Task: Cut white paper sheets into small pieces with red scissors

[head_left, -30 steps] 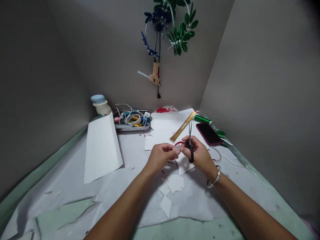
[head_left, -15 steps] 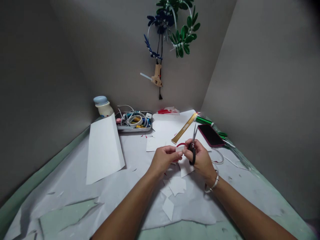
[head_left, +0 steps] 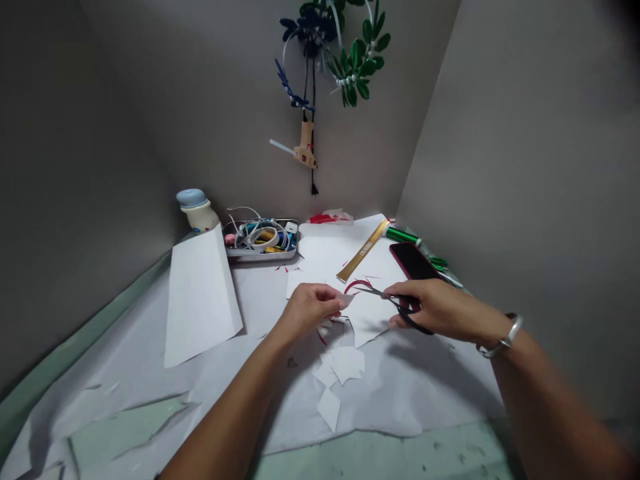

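Between thumb and fingers, my left hand (head_left: 313, 305) pinches a small white paper piece (head_left: 346, 300). My right hand (head_left: 425, 303) is closed round the black handles of the scissors (head_left: 407, 308), whose blades point left towards that paper. A curved red strip (head_left: 357, 284) shows just above the blade tips; whether it is attached to the paper I cannot tell. Cut white paper pieces (head_left: 349, 363) lie on the table below my hands. Behind the scissors rests a gold tube-shaped packet (head_left: 364, 252) on white sheets.
A metal tray (head_left: 263, 256) of cords and supplies stands at the back, beside a blue-lidded jar (head_left: 200, 210). Folded white paper (head_left: 200, 300) lies left. A phone (head_left: 413, 260) and green roll (head_left: 401, 235) are at the right. A glue gun (head_left: 305, 145) hangs on the wall.
My right hand has moved right and turned, swinging the scissors from upright to pointing left. It has left the paper, which my left hand still holds. The view has shifted slightly.
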Tool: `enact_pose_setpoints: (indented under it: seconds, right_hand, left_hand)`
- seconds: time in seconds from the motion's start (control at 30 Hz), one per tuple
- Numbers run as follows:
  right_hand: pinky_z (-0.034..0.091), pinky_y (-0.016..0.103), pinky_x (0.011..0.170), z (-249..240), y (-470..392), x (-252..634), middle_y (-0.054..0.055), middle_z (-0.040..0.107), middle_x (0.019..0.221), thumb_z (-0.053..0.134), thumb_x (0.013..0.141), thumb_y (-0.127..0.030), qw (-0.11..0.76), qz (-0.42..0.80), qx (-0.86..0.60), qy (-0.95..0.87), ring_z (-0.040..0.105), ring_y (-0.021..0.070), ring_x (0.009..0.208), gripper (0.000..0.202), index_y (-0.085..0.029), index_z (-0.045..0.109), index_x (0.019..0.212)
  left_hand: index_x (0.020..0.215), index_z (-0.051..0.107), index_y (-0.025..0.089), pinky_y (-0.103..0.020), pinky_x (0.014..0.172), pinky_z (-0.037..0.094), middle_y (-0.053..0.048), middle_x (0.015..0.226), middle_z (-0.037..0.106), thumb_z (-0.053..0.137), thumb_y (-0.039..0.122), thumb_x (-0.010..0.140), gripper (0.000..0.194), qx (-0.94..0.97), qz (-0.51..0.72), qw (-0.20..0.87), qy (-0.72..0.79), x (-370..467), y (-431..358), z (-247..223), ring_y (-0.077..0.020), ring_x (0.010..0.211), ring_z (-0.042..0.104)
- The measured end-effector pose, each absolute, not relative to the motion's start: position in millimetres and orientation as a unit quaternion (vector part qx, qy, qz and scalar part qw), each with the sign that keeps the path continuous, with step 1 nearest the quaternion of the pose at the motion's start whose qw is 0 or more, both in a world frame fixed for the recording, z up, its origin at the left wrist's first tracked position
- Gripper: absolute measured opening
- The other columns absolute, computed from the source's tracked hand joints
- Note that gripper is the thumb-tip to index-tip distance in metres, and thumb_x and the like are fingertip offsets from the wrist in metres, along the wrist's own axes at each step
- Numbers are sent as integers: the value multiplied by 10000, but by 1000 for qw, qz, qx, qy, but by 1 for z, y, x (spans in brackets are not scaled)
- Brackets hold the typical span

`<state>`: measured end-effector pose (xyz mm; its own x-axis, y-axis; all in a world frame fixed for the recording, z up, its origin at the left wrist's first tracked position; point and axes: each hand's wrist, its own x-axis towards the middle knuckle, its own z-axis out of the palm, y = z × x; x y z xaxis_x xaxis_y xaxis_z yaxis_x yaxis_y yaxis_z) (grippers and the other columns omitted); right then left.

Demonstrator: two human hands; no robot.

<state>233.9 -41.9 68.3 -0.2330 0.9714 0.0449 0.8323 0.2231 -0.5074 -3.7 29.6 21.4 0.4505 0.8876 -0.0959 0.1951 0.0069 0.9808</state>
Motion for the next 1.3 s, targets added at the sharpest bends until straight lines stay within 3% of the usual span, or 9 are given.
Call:
enact_pose_setpoints:
  seconds: [0.43, 1.3]
  right_hand:
    - [340, 242, 485, 66, -45, 227, -10, 646, 637, 690, 688, -388, 142, 207, -567, -784, 527, 145, 529, 226, -298, 716, 893]
    - [332, 261, 500, 64, -45, 217, -5, 665, 672, 704, 684, -398, 126, 159, -578, -791, 556, 168, 563, 317, -320, 699, 992]
  left_hand:
    - [728, 701, 168, -245, 546, 431, -30, 608, 648, 733, 297, 643, 158, 644, 276, 591, 401, -5, 30, 23, -117, 538, 553]
    - [718, 708, 168, -253, 567, 456, -38, 618, 662, 743, 281, 628, 149, 653, 264, 582, 407, -3, 29, 24, -128, 554, 579]
